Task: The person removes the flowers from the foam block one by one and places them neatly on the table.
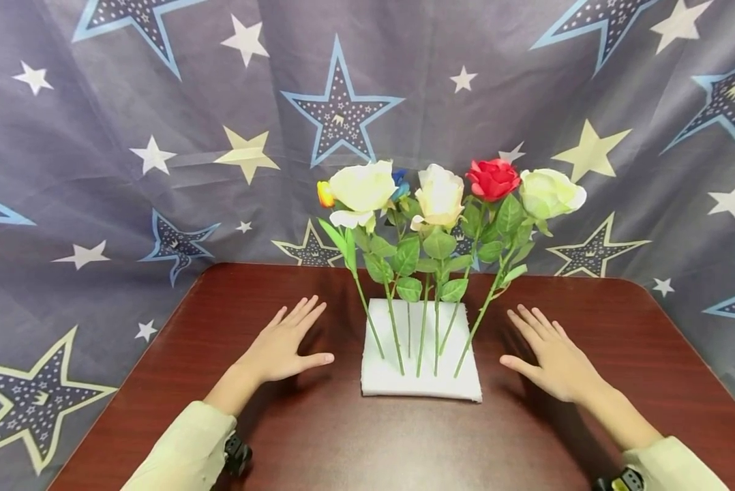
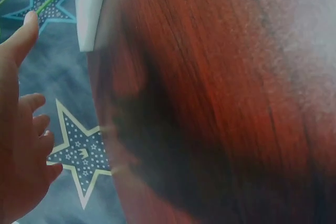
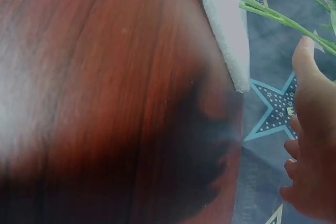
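A white foam block (image 1: 418, 386) lies on the table with several artificial flowers standing in it on green stems. Among them are a red rose (image 1: 493, 179), a pale pink rose (image 1: 439, 196), a large cream rose (image 1: 364, 187) and a greenish-white rose (image 1: 550, 194). An orange-yellow bud (image 1: 325, 194) shows at the left, and a blue flower (image 1: 399, 183) is partly hidden behind. My left hand (image 1: 284, 346), fingers spread, hovers left of the block and holds nothing. On the other side my right hand (image 1: 551, 354) is likewise spread and holds nothing.
The dark red-brown wooden table (image 1: 367, 443) has rounded far corners. Right behind it hangs a grey curtain (image 1: 189, 102) printed with stars. The flower heads reach up in front of this curtain. Long sleeves (image 1: 186, 447) cover both forearms, and a small black device (image 1: 237, 453) sits at the left wrist.
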Demonstrator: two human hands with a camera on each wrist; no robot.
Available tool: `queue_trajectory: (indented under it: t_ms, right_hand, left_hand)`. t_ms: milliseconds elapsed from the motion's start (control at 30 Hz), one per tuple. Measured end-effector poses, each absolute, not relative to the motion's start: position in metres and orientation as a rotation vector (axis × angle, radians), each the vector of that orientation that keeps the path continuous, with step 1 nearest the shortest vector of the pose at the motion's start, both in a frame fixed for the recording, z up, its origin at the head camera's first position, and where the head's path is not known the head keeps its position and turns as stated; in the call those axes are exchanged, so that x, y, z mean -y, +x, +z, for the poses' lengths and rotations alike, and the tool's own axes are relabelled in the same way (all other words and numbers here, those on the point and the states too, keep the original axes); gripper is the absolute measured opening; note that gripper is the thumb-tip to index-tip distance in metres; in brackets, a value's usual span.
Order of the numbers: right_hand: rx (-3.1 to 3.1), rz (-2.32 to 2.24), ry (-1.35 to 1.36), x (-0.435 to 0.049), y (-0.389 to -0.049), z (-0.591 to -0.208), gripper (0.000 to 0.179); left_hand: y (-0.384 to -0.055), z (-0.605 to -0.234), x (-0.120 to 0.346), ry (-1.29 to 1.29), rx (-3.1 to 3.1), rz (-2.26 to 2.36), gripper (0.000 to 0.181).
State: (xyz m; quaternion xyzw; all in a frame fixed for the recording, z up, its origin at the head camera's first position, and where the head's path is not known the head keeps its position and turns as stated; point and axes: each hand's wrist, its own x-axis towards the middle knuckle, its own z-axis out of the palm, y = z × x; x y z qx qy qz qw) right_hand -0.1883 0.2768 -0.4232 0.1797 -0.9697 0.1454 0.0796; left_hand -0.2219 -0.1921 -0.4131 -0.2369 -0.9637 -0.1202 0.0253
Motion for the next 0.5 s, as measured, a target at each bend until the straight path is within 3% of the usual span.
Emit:
queue_trajectory:
  t_ms: [500]
  right_hand:
    - [2.889,0.429,0.691,-0.266,-0.191,-0.432,0.075]
  left_hand:
    - [-0.230,-0.414,0.175,-0.910,2.963,-0.331,0.090]
